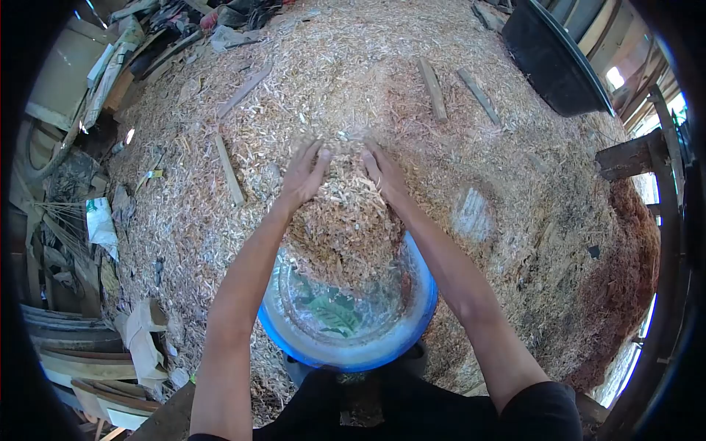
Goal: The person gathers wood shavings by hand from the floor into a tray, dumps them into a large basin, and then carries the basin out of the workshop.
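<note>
Wood shavings (342,220) lie heaped in front of me and spill over the far side of a blue-rimmed basin (346,358). Green leaf-like shapes show on the basin's inside near me. At the left edge of the heap, my left hand (304,175) has its fingers stretched forward, fingertips in or against the shavings. My right hand (384,173) mirrors it on the other edge, fingers also extended. Both palms face inward with shavings between the hands. The fingertips are slightly blurred and partly hidden by shavings.
Loose wooden sticks (432,90) lie on the shavings ahead and to the left. A large black tub (551,62) stands at the back right. Stacked boards (81,353) and scraps line the left side. A wooden post (629,154) juts in from the right.
</note>
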The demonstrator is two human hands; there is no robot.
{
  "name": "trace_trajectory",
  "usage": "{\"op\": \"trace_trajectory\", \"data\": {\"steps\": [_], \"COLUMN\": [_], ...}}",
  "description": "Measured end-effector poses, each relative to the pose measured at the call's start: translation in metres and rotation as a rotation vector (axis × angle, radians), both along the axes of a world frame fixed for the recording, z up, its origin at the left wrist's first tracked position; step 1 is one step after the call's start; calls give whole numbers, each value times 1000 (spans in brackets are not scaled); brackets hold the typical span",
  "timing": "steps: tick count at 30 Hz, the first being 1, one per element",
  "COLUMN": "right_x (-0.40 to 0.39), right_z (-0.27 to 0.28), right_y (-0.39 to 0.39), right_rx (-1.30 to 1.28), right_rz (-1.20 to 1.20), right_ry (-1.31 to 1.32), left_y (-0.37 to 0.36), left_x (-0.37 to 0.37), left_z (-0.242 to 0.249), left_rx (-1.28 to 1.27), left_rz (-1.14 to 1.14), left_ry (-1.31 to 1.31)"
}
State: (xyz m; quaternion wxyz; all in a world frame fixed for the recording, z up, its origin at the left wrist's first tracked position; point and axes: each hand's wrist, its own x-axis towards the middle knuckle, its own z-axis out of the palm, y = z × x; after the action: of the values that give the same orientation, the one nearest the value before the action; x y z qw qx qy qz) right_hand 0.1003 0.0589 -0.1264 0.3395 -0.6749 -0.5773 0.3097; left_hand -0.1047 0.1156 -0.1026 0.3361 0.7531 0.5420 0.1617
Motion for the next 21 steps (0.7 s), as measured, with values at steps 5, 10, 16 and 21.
{"op": "trace_trajectory", "data": {"steps": [5,10,16,21], "right_x": [-2,1,-11,-22], "right_z": [6,27,55,56], "right_y": [-6,-12,-50,-82], "right_rx": [-21,-206,-86,166], "right_rz": [110,226,255,396], "right_ry": [80,356,203,-106], "left_y": [-24,-37,-74,-113], "left_x": [-1,-2,-19,-43], "left_z": [4,26,20,13], "left_rx": [-46,-133,-37,155], "left_rz": [-63,-80,-103,-225], "left_ry": [-26,-1,-75,-4]}}
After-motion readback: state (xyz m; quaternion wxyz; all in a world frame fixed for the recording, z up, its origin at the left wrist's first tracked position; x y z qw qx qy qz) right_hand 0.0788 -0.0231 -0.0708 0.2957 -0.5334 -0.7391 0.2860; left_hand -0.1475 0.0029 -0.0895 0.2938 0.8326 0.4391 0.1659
